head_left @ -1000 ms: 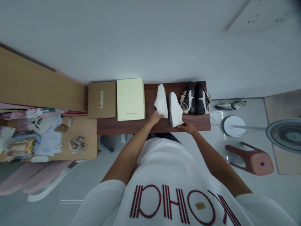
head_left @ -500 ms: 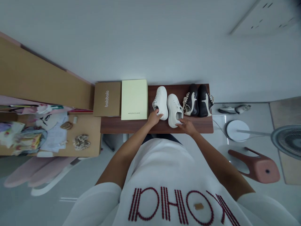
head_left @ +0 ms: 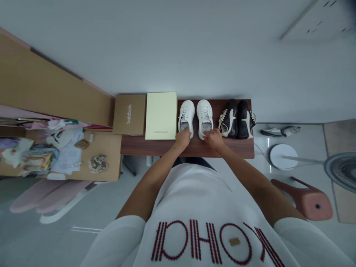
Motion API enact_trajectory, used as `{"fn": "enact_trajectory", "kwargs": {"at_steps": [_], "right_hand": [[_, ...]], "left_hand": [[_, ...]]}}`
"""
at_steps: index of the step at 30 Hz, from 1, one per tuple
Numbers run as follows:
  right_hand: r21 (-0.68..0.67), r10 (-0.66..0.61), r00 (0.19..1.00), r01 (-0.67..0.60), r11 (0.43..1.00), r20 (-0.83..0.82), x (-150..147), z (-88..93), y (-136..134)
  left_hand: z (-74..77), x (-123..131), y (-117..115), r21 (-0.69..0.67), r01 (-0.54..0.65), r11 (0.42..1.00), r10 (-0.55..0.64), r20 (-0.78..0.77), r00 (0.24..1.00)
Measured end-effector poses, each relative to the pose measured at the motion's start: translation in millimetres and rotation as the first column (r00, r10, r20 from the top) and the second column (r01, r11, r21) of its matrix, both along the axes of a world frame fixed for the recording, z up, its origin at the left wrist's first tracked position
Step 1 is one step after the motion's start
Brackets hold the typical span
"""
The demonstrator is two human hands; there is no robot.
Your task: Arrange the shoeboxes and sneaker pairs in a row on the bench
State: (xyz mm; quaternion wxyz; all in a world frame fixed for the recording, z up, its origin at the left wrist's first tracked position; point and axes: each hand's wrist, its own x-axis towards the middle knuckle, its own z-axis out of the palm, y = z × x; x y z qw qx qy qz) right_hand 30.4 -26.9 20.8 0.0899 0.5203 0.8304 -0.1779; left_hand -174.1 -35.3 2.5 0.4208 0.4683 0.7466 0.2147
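Head view: two white shoes sit side by side on the brown tabletop point(head_left: 161, 147), toes pointing toward the wall point(head_left: 167, 48), a narrow gap between them. The left shoe point(head_left: 187, 110) lies just beside the cream box point(head_left: 161, 115), with the brown box point(head_left: 129, 115) beyond that. The right shoe point(head_left: 204, 109) is a little apart from the dark shoes point(head_left: 231, 115) near the tabletop's end.

Hands: my left hand point(head_left: 183, 137) is closed over the heel of the left shoe, fingers at its opening; exact fingertip contact is hidden by the hand. My right hand point(head_left: 214, 138) pinches the heel rim of the right shoe, fingers bunched at the collar.

Handling (judged): each shoe is probably light, with a thick, fairly stiff sole and a softer upper. Not fragile; the smooth surface may slide a little under dry fingers. The heel collar is a sound hold, one finger inside and the thumb outside. Squeezing the sides near the laces would likely dent the upper.
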Motion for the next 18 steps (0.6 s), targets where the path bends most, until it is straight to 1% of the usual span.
{"fn": "enact_trajectory", "kwargs": {"at_steps": [3, 7, 8, 13, 15, 18], "right_hand": [[-0.009, 0.009, 0.999, -0.008, 1.000, 0.032, -8, 0.5, 7], [-0.002, 0.016, 0.999, -0.015, 1.000, 0.047, -14, -4.6, 12], [0.002, 0.015, 0.999, -0.015, 1.000, 0.049, -15, -6.5, 13], [0.006, 0.026, 0.999, -0.026, 1.000, 0.044, -17, -16.0, 16], [0.003, 0.030, 0.999, -0.030, 1.000, 0.041, -18, -19.4, 17], [0.013, 0.033, 0.999, -0.033, 0.999, 0.037, -20, -23.6, 18]], "left_hand": [[-4.3, 5, 6, -0.017, -0.002, 1.000, 0.002, -0.016, 1.000], [-7.0, 13, 12, -0.009, -0.089, 0.996, 0.089, 0.025, 0.996], [-7.2, 15, 14, -0.010, -0.093, 0.996, 0.093, 0.020, 0.995], [-7.7, 22, 20, -0.014, -0.012, 1.000, 0.011, -0.085, 0.996], [-9.2, 23, 22, -0.013, -0.012, 1.000, 0.011, -0.097, 0.995], [-13.6, 23, 23, -0.004, -0.043, 0.999, 0.042, -0.062, 0.997]]}}
